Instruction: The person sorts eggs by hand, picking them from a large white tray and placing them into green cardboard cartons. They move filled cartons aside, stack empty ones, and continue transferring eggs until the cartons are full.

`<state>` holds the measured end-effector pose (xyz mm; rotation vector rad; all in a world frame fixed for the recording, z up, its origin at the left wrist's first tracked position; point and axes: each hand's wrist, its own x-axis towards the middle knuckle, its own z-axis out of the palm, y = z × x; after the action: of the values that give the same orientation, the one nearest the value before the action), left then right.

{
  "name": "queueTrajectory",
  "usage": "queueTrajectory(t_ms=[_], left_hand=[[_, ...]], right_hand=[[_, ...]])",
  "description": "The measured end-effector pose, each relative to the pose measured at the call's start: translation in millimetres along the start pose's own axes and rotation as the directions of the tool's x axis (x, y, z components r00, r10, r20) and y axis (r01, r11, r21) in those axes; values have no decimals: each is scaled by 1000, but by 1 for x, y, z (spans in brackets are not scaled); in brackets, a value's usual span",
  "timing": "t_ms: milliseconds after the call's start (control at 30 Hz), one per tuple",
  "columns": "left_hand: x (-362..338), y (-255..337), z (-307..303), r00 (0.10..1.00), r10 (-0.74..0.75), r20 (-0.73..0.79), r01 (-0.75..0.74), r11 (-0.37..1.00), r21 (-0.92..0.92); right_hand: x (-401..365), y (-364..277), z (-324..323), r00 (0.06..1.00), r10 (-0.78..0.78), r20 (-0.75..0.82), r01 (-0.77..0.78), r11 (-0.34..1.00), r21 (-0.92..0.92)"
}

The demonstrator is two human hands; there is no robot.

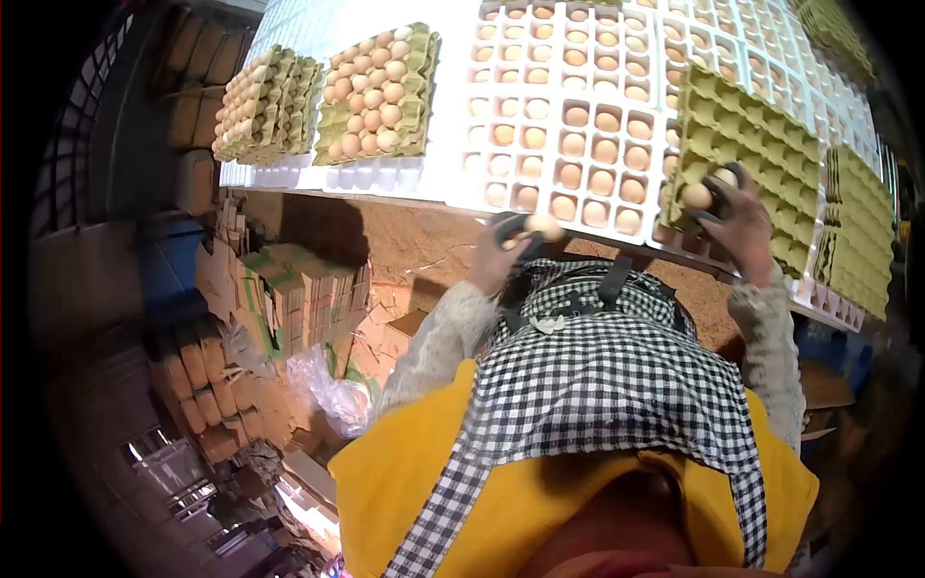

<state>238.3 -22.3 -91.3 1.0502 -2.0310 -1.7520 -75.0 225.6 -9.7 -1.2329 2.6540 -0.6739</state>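
Note:
My left hand (501,252), in a dark fingertip covering, is closed around eggs (544,227) near the front edge of the white foam trays. Over a yellow-green egg tray (752,144), my right hand (740,217) holds eggs (697,197) between its dark-tipped fingers. That tray's other visible cups hold no eggs. Between my hands, white foam trays (552,140) carry rows of light brown eggs, each in its own square pocket.
Egg-filled trays (378,91) and a stack of filled trays (265,104) stand at the table's left. More yellow-green trays (858,231) lie at the right. Flattened cardboard (299,294), clear plastic (332,395) and a blue bin (171,260) are below left.

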Motion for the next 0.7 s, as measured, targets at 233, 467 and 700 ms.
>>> queueTrajectory(t_ms=[233, 467, 700], left_hand=[[48, 2, -126, 915, 112, -388, 176, 754, 633], [89, -44, -172, 985, 160, 57, -166, 835, 524], [88, -32, -217, 909, -349, -228, 137, 766, -629]], right_hand=[[29, -149, 46, 972, -94, 217, 3, 924, 383], [105, -262, 137, 957, -106, 270, -38, 877, 479], [162, -301, 239, 852, -506, 135, 477, 856, 199]])
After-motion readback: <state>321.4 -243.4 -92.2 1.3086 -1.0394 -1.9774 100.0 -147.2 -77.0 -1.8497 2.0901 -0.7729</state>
